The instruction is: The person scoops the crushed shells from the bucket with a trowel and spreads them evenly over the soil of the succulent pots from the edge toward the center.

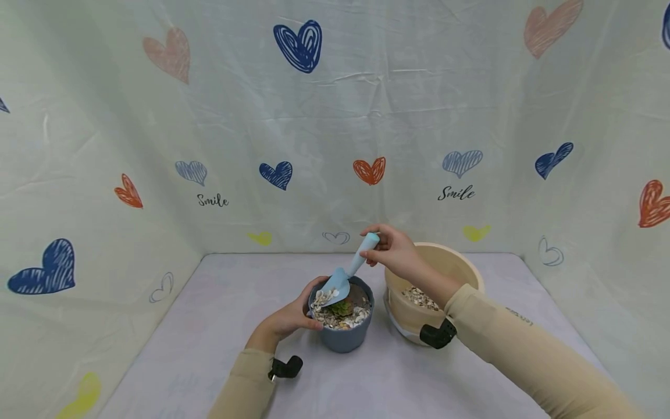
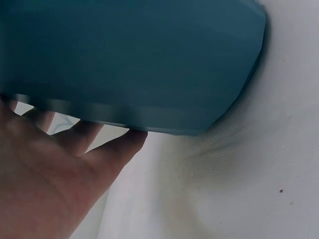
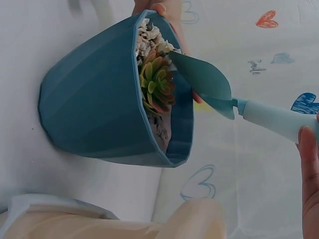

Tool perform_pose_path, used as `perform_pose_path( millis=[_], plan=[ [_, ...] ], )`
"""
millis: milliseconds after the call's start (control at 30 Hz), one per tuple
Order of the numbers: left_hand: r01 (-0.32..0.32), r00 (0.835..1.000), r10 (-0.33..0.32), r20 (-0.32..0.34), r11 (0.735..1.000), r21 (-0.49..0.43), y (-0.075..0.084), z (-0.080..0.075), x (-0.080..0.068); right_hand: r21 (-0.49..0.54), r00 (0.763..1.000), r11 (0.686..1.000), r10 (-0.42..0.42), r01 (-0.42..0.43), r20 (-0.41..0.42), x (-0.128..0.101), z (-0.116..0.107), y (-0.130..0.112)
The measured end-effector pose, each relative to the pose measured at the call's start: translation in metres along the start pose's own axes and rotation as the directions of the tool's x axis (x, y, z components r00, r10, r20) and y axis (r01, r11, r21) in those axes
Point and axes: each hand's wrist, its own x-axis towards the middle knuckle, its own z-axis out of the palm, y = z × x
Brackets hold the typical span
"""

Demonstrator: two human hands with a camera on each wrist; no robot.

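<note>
A blue-grey flowerpot [image 1: 342, 340] stands on the table with a green, red-tipped succulent [image 3: 157, 82] in it. Pale shell chips [image 1: 356, 317] lie around the plant. My left hand [image 1: 288, 317] holds the pot by its left side, thumb near the front rim and fingers round the back. In my right hand [image 1: 392, 251] is a light blue trowel [image 1: 337, 285], pinched by its handle and tilted down into the pot. Its blade reaches the chips at the pot's left, beside the succulent, with some chips at its tip.
To the right, under my right forearm, stands a larger cream pot [image 1: 460, 265] on a pale saucer, with more chips [image 1: 419, 297] inside. A white cloth with printed hearts hangs behind the table [image 1: 209, 343] and at both sides. Each wrist bears a small black camera.
</note>
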Motion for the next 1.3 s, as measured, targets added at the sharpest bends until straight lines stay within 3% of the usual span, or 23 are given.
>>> perform_pose_path(
  millis=[367, 700, 1000, 1300],
  plan=[
    [0.037, 0.996, -0.038, -0.086, 0.999, -0.008, 0.005, 0.011, -0.008, 0.0, 1.0, 1.0, -0.004, 0.004, -0.002, 0.0, 0.0, -0.005],
    [0.025, 0.987, -0.019, -0.162, 0.999, 0.036, -0.002, 0.018, -0.011, -0.011, 1.0, 1.0, -0.004, 0.004, -0.011, 0.003, 0.001, -0.006],
    [0.061, 0.967, -0.05, -0.25, 0.997, 0.039, 0.0, 0.028, -0.015, -0.033, 1.0, 0.999, -0.018, 0.017, -0.016, 0.002, 0.004, -0.01],
    [0.096, 0.935, -0.081, -0.345, 0.995, 0.029, 0.003, 0.039, -0.016, -0.057, 1.0, 0.998, -0.018, 0.018, -0.003, 0.003, 0.005, -0.011]
  ],
)
